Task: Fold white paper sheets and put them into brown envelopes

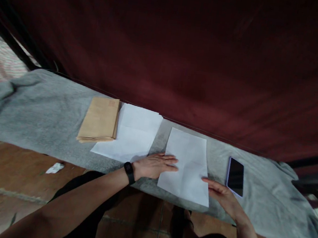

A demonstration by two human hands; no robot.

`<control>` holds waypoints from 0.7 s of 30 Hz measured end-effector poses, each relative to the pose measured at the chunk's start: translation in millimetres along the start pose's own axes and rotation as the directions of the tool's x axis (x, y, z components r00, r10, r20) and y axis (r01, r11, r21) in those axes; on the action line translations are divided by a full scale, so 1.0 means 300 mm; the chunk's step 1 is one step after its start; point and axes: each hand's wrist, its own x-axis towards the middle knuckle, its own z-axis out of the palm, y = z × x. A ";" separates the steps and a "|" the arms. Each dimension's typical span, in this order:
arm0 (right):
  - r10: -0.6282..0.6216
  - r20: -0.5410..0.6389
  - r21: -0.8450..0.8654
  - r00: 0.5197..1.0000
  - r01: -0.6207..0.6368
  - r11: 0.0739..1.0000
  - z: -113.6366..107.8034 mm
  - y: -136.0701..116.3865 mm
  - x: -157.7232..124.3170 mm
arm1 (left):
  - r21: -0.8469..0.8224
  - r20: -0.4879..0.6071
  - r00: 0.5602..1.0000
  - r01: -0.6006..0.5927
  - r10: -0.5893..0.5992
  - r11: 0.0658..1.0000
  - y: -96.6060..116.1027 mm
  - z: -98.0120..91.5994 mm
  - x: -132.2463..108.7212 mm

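A white sheet of paper point(186, 166) lies flat on a grey cloth-covered surface point(43, 118) in front of me. My left hand point(155, 165), with a black band on the wrist, rests flat on the sheet's left edge, fingers stretched out. My right hand point(222, 195) touches the sheet's lower right corner with fingers extended. Neither hand grips anything.
A stack of white sheets point(133, 133) lies left of the single sheet, with a pile of brown envelopes point(99, 120) beside it. A dark phone point(235, 176) lies face up to the right. A dark red curtain point(186, 52) hangs behind. A crumpled scrap point(55, 168) lies on the tiled floor.
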 end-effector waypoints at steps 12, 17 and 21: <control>-0.282 -0.306 -0.163 0.909 0.242 0.957 0.014 -0.095 0.021 | -0.715 -0.064 0.901 0.259 -0.430 0.650 0.013 -0.082 0.000; -0.198 -0.260 0.038 0.945 0.215 0.976 0.058 -0.113 0.078 | -0.661 -0.108 0.831 0.350 -0.546 0.664 -0.059 -0.055 0.034; -0.163 -0.203 0.076 0.966 0.182 0.980 0.069 -0.138 0.117 | -0.416 -0.220 0.829 0.398 -0.515 0.818 -0.071 -0.054 0.026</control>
